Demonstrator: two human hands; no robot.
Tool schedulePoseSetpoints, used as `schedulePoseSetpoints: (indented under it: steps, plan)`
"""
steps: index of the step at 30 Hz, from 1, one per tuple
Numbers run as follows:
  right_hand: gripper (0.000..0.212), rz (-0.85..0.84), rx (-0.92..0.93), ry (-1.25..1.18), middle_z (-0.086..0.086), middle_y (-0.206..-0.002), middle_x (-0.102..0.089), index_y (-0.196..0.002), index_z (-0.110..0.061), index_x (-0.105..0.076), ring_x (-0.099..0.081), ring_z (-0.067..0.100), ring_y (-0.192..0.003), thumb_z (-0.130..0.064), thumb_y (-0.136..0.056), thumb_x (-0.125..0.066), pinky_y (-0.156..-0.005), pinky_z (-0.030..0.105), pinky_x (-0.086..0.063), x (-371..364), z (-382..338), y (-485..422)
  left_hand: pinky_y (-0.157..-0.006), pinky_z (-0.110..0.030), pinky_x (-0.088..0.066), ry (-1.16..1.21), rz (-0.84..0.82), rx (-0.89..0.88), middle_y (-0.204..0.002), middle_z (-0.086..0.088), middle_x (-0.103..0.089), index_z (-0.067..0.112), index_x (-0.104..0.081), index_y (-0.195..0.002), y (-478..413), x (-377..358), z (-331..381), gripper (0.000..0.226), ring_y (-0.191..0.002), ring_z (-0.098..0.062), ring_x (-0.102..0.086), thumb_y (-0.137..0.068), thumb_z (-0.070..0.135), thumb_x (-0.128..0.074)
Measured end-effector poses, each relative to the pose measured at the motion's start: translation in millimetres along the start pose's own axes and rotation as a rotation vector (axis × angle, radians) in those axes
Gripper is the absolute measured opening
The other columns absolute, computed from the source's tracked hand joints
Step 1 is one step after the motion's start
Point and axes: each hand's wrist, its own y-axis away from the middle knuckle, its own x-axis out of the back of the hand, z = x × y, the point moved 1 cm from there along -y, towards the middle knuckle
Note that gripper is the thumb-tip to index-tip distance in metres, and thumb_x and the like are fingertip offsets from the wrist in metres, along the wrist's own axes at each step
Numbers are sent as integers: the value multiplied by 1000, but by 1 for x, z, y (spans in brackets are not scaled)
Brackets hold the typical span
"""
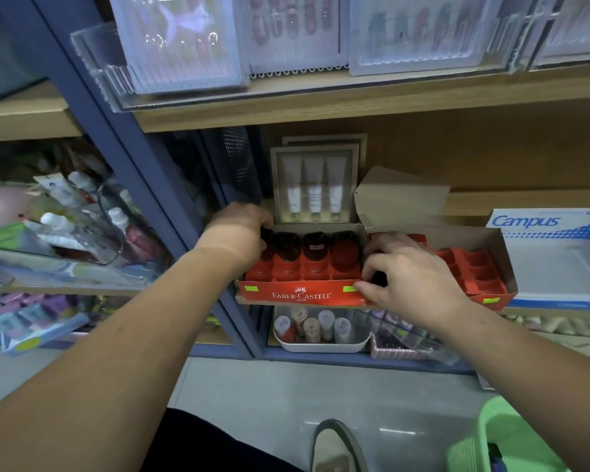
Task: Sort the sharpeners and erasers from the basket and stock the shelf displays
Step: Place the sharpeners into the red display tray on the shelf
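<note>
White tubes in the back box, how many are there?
3, upright side by side in the beige box behind the red tray: left tube, middle tube, right tube. Another box behind may hide more.

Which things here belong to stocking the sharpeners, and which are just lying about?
Job: left hand, right hand pinching a dark sharpener, sharpeners in the Faber-Castell display box, second red display box, green basket.
Lying about: Campus box, boxed tubes, white tray of bottles.

Wooden shelf (pixel 470 203): Faber-Castell display box (pixel 300 295), second red box (pixel 474 267), Campus box (pixel 556 267).
</note>
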Motion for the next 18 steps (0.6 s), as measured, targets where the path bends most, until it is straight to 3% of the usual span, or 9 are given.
schedulePoseSetpoints:
  steps: [3, 6, 8, 10, 11, 14, 18]
  plan:
    - [24, -49, -8, -23, -20, -125, -56, -89, -36, -72, -45, 8, -122, -60, -84, -70, -85, 24, -33, 1, 2, -1, -82, -32, -49, -38, -31, 48, -135, -9, -60, 25, -62, -136, -3, 0, 2, 41, -118, -30, -61, -97, 10, -64]
    - [24, -38, -41, -183, -18, -139, -52, -97, -38, -75, -46, 9, -130, -56, -82, -76, -99, 29, -43, 3, 6, 1, -75, -30, -43, -67, -28, 85, -133, -12, -58, 21, -62, -133, -4, -3, 4, 41, -114, -33, -62, -98, 1, -57]
    - [28, -1, -92, -298, -18, -137, -55, -102, -39, -75, -53, 5, -112, -55, -80, -78, -94, 28, -46, 8, 10, 4, -74, -29, -42, -58, -26, 94, -131, -12, -59, 19, -64, -130, -6, -4, 4, 38, -112, -33, -62, -98, 0, -56]
    - [32, -13, -127, -332, -22, -129, -60, -105, -41, -74, -49, -4, -86, -60, -79, -77, -88, 26, -45, 12, 14, 7, -72, -30, -43, -82, -31, 93, -125, -12, -62, 16, -67, -123, -7, -4, 4, 32, -106, -32, -63, -98, 0, -55]
    - [35, -31, -138, -336, -22, -128, -61, -107, -41, -73, -48, -6, -81, -62, -79, -75, -89, 27, -47, 14, 15, 8, -71, -30, -45, -108, -38, 90, -122, -12, -63, 14, -67, -120, -6, -4, 5, 30, -102, -31, -63, -97, -1, -55]
    - [42, -66, -155, -351, -20, -128, -63, -113, -40, -72, -57, -3, -89, -66, -79, -71, -98, 34, -50, 18, 14, 10, -74, -34, -53, -156, -42, 71, -116, -12, -66, 13, -69, -115, -7, -10, 6, 32, -98, -30, -65, -94, -6, -55]
    - [40, -63, -141, -406, -19, -123, -66, -116, -38, -71, -42, -11, -66, -61, -83, -71, -92, 31, -51, 20, 10, 12, -65, -32, -49, -131, -41, 64, -107, -8, -64, 11, -71, -113, -9, -12, 3, 25, -89, -27, -62, -93, 1, -61]
